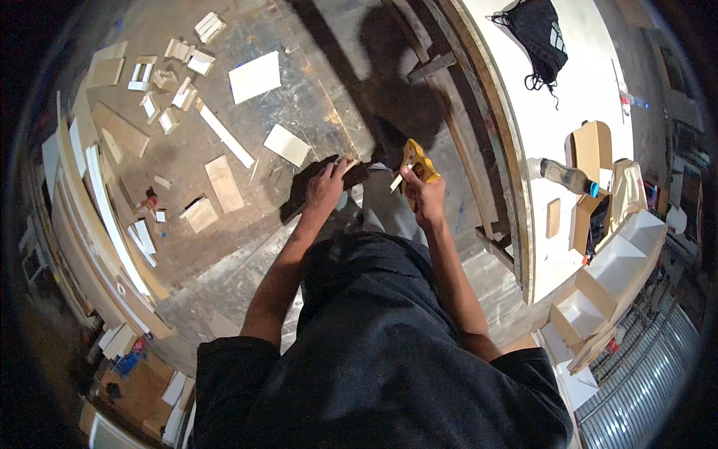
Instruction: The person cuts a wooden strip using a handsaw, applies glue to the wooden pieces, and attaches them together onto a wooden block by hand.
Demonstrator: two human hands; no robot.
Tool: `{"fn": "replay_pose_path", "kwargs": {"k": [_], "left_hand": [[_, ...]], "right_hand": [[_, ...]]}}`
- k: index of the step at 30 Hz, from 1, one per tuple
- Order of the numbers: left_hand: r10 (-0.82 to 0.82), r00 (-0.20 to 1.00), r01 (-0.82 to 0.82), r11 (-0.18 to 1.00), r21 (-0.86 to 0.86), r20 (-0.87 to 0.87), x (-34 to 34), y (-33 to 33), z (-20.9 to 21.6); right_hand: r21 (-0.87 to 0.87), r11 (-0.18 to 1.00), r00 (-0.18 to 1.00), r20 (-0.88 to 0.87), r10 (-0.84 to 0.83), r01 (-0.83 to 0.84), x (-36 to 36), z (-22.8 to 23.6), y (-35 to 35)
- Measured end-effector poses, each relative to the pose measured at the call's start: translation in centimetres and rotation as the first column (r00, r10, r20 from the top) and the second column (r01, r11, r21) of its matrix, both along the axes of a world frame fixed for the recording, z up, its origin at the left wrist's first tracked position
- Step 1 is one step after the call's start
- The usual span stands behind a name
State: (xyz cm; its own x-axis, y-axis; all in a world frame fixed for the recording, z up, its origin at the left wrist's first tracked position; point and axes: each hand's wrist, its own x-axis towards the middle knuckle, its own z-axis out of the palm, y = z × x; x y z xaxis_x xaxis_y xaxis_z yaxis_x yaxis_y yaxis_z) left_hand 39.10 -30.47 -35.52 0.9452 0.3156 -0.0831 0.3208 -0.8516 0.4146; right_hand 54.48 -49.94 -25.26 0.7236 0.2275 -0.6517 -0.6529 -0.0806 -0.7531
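Left hand [326, 185]: fingers curled, resting on a dark flat piece [310, 187] held out in front of the body.
Right hand [421, 193]: closed around a yellow tool [416, 161], just beside the dark piece.
Floor [321, 97]: scattered pale wood offcuts [254, 76].
Right side: white table [598, 97] carrying a black bag [538, 34], plastic bottle [566, 177], cardboard box [591, 150].

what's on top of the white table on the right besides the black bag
On the white table lie a black bag, a plastic bottle on its side, an open cardboard box and a small wood piece. The box's inside is hidden.
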Motion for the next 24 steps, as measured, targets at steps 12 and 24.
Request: {"fn": "replay_pose_path", "kwargs": {"k": [12,24], "left_hand": [[-0.178,0.981,0.186,0.978,0.096,-0.081,1.8,2.5,0.9],[-0.223,0.972,0.192,0.933,0.304,0.071,-0.9,2.3,0.5]], "right_hand": [[-0.038,0.991,0.991,-0.041,0.125,-0.127,3.0,1.1,-0.1],[-0.014,0.973,0.972,-0.045,0.23,-0.23,3.2,0.4,0.6]]}}
